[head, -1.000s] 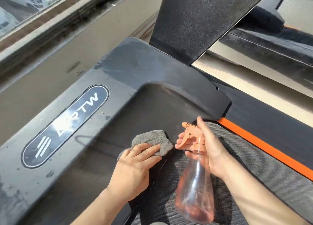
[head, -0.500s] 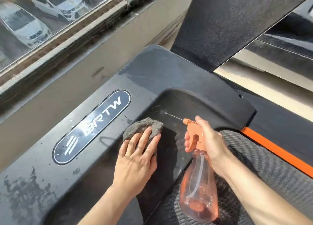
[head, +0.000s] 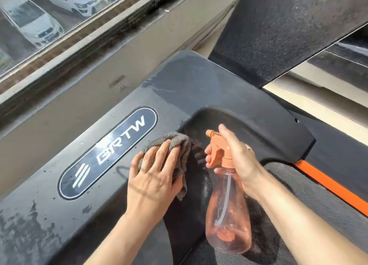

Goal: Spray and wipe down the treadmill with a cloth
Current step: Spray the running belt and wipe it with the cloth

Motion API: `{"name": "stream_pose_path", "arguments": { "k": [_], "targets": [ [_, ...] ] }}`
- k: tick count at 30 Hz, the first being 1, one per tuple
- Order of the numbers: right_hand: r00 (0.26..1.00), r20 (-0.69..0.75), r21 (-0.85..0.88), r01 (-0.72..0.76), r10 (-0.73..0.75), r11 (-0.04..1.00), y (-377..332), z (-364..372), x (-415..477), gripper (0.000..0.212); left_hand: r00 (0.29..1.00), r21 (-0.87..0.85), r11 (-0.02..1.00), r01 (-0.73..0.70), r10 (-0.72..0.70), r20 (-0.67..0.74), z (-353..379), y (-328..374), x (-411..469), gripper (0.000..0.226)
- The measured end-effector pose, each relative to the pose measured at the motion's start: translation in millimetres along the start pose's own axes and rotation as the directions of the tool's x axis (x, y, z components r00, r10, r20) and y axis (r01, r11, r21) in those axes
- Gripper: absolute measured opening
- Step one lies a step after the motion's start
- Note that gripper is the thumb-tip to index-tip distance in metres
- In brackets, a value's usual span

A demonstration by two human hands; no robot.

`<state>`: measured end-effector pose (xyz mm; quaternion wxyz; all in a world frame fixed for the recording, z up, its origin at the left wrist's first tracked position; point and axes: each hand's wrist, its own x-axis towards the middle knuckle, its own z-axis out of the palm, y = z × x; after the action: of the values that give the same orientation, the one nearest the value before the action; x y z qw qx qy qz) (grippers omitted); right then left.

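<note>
Head view: my left hand [head: 155, 177] lay flat on the grey cloth [head: 180, 143]. The fingers were spread and nearly straight, pressing the cloth down rather than clutching it. The cloth sat bunched on the treadmill's black front cover [head: 199, 85], just right of the oval BRTW badge [head: 107, 151], at the lip where the cover dips toward the belt [head: 318, 215]. Its far edge poked out past my fingertips.

My right hand [head: 239, 157] was wrapped round the neck of the spray bottle [head: 227, 221], with fingers curled over the orange trigger [head: 216, 157]. The nozzle pointed left and far, toward the cloth. The bottle was clear with an orange tint and stood upright just right of the cloth. A little liquid sat in its bottom and the dip tube showed through.

An orange stripe [head: 328, 183] ran along the belt's right side. The near-left of the cover was dusty and blotchy. A broad black upright [head: 278, 25] rose at far right. At far left was a window [head: 79, 45], with white cars [head: 29, 21] outside.
</note>
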<state>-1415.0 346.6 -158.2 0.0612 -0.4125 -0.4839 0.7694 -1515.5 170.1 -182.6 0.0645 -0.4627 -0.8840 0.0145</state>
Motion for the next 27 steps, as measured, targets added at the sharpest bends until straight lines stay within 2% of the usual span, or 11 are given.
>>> {"name": "stream_pose_path", "arguments": {
  "k": [2,6,9,11,14,17,20,22,25,27],
  "targets": [
    [0.999,0.039,-0.036,-0.015,0.016,0.999,-5.8,0.8,4.3,0.072,1.000,-0.014,1.000,0.004,-0.004,0.006,2.2,0.0,8.6,0.062],
    [0.999,-0.020,-0.066,0.029,-0.030,0.997,-21.2,15.2,19.6,0.053,0.995,-0.059,0.994,0.088,-0.086,0.040,5.4,5.0,41.3,0.067],
    [0.997,-0.060,-0.085,0.033,-0.038,0.996,-27.8,28.5,30.4,0.051,0.983,-0.094,0.980,0.178,-0.172,0.064,5.9,-1.2,61.7,0.067],
    [0.998,-0.037,-0.089,0.041,-0.044,0.995,-33.9,33.3,36.5,0.049,0.968,-0.120,0.963,0.243,-0.232,0.092,8.6,-13.3,72.6,0.068],
    [0.999,0.034,-0.091,0.019,-0.016,0.996,-44.5,34.4,43.0,0.057,0.937,-0.153,0.927,0.342,-0.324,0.132,14.4,-37.2,98.9,0.066],
    [1.000,-0.015,-0.087,0.017,-0.018,0.996,-50.7,37.8,49.8,0.057,0.909,-0.185,0.895,0.407,-0.375,0.183,20.6,-57.6,141.7,0.068],
    [0.994,-0.106,-0.062,0.010,-0.017,0.998,-58.9,36.3,53.6,0.049,0.930,-0.222,0.908,0.355,-0.320,0.178,25.5,-52.7,185.3,0.066],
    [0.988,-0.157,-0.071,-0.018,0.006,0.997,-63.1,28.8,54.3,0.051,0.957,-0.246,0.930,0.273,-0.238,0.164,28.1,-35.0,193.4,0.064],
    [0.987,-0.157,-0.082,-0.048,0.035,0.996,-74.8,15.3,55.7,0.063,0.998,-0.232,0.973,-0.004,0.020,0.065,30.8,-0.7,165.3,0.065],
    [0.989,-0.145,-0.051,-0.044,0.036,0.998,-84.7,9.1,60.4,0.064,0.993,-0.215,0.972,-0.099,0.112,0.049,30.1,4.1,158.8,0.067]
  ]
}}
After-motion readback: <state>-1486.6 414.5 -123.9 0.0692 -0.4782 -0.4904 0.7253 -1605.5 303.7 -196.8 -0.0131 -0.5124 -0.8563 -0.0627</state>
